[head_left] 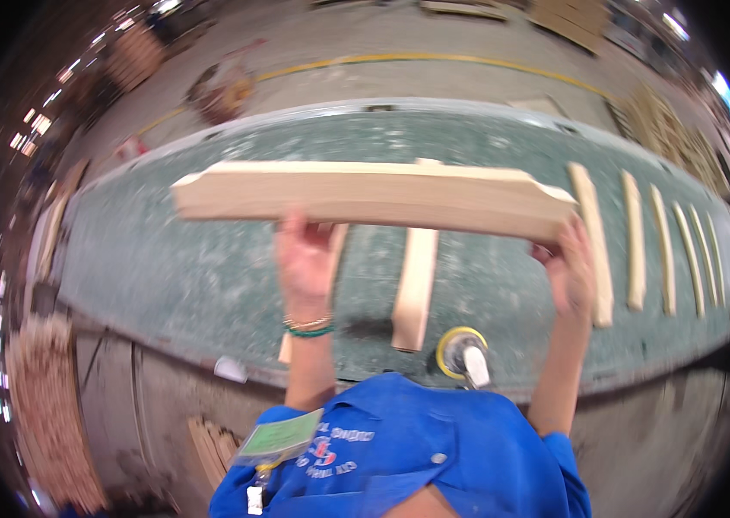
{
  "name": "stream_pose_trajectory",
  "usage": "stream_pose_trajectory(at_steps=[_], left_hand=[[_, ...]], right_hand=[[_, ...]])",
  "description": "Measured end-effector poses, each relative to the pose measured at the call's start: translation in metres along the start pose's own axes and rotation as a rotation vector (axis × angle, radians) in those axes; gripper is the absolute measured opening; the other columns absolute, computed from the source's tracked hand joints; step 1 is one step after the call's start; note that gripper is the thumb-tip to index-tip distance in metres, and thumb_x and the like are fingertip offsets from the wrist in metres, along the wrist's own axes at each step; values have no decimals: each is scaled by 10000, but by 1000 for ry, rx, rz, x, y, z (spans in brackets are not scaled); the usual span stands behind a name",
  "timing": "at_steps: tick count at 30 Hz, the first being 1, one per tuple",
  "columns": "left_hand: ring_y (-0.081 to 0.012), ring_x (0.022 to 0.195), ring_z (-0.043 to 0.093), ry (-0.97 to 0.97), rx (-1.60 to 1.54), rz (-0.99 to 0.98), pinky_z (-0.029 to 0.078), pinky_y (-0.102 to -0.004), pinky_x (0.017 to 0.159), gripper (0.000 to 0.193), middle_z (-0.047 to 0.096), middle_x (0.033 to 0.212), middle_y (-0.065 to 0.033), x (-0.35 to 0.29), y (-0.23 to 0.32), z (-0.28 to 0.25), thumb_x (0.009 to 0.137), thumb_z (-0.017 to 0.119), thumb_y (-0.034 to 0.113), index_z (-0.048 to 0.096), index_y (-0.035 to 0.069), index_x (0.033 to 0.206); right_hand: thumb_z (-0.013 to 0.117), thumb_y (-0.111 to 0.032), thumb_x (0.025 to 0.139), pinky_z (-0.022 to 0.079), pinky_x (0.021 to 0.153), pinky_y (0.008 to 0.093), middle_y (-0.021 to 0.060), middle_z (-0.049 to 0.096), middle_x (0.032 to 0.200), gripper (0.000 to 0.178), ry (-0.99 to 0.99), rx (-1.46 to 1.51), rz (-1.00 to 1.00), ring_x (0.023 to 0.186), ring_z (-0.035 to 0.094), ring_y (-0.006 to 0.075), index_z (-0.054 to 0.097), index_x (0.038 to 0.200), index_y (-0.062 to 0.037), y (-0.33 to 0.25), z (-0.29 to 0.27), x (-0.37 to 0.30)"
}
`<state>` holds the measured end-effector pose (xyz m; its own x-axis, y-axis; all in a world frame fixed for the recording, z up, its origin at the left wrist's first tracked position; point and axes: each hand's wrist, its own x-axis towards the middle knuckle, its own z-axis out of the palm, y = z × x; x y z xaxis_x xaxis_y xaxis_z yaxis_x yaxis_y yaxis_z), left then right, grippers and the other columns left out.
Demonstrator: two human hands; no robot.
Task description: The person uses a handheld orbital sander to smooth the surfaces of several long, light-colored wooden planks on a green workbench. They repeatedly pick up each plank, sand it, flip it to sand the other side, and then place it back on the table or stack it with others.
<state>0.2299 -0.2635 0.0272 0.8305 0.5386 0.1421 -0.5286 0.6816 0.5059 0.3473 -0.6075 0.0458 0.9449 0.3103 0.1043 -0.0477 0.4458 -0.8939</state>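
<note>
Both hands grip plank [365,197] ends, above bench [166,268]

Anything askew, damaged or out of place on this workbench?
Nothing stands out. Both hands, left hand and right hand, hold a wooden board level above the green table; wooden slats lie in an orderly row.

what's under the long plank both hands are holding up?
Below the plank lies the green worktable, with two short wooden strips: one in plain view, another mostly behind the left hand. Their upper ends are covered.
</note>
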Motion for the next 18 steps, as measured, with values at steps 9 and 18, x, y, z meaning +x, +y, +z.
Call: stream_pose_trajectory(at_steps=[9, 18], left_hand=[[-142, 1103, 600, -10, 101, -25, 516, -351, 977, 354, 598, 1199, -27, -19, -8, 32, 961, 630, 157, 500, 109, 1287], [-165, 1124, 580, 193, 197, 8, 494, -370, 962, 470, 574, 1225, -48, -10, -23, 26, 956, 640, 289, 430, 92, 1327]], right_hand=[[647, -276, 961, 524, 789, 311, 35, 618, 1046, 352, 172, 362, 260, 897, 600, 154, 556, 1247, -92, 35, -23, 9], [699, -224, 917, 519, 856, 344, 62, 625, 1185, 420, 85, -66, 151, 1027, 617, 177, 546, 1284, -88, 73, -8, -29]])
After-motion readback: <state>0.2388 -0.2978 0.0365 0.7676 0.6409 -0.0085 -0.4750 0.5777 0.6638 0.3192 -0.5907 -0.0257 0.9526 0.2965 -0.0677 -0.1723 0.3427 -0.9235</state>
